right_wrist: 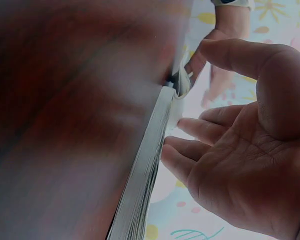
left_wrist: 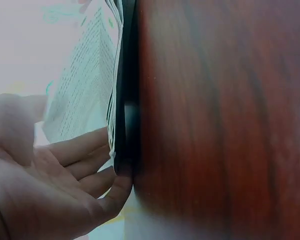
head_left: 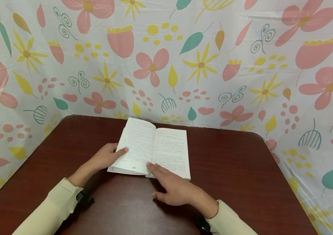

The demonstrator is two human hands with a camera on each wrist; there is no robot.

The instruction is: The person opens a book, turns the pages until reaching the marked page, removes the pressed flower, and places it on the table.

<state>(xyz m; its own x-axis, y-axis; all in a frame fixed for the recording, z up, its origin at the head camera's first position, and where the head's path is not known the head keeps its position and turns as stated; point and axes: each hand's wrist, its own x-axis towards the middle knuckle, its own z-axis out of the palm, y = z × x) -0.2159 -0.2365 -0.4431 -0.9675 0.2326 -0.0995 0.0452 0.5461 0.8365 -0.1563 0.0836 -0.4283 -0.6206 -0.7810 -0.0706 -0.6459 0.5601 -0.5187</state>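
An open book with printed pages lies on the dark brown table, its right side thick and its left side thin. At its left edge, my left hand grips the left pages, thumb on top and fingers underneath. In the left wrist view those fingers reach to the edge of the book's thin page stack. My right hand has its fingers nearly straight, their tips over the lower part near the spine. The right wrist view shows that palm beside the thick page block.
The reddish-brown table spreads around the book on all sides. Behind it hangs a white curtain with flowers and leaves, meeting the table's back edge. Dark devices sit at both wrists, by the cream sleeves.
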